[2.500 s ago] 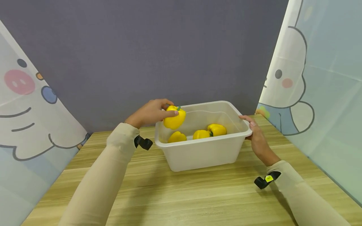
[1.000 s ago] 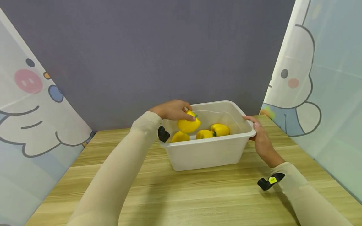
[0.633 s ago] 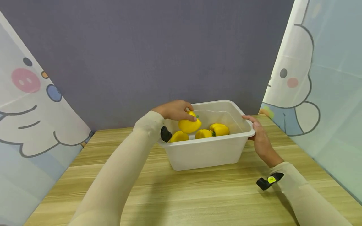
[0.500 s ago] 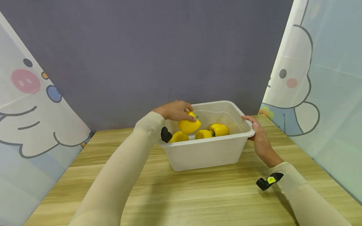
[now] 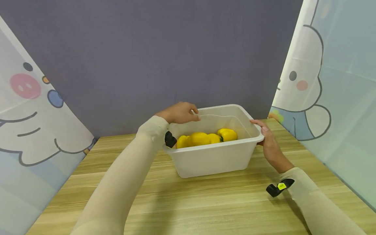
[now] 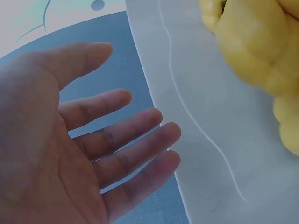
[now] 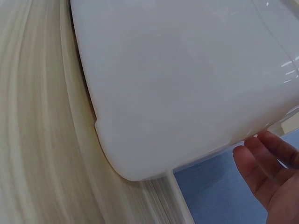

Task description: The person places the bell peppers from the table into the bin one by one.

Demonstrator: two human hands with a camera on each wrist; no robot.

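Several yellow bell peppers (image 5: 198,138) lie on the floor of a white plastic bin (image 5: 211,160), bunched toward its near side. Over the bin's left end hovers my left hand (image 5: 181,113), with nothing in it. Its fingers are spread and loosely bent in the left wrist view, apart from the peppers (image 6: 254,39). At the other end, my right hand (image 5: 269,143) grips the bin's right rim, thumb on top. From the right wrist view, its fingertips (image 7: 252,154) touch the underside of the rim, beside the bin's outer wall (image 7: 173,84).
The bin stands on a wood-grain table (image 5: 188,202). Close behind it rises a dark grey panel (image 5: 164,52). Printed cartoon sheets hang at the left (image 5: 26,114) and right (image 5: 346,98) sides.
My left hand moved rightward over the bin with a bell pepper, then let it go. That pepper now lies in the bin among the others. My right hand stayed on the rim.
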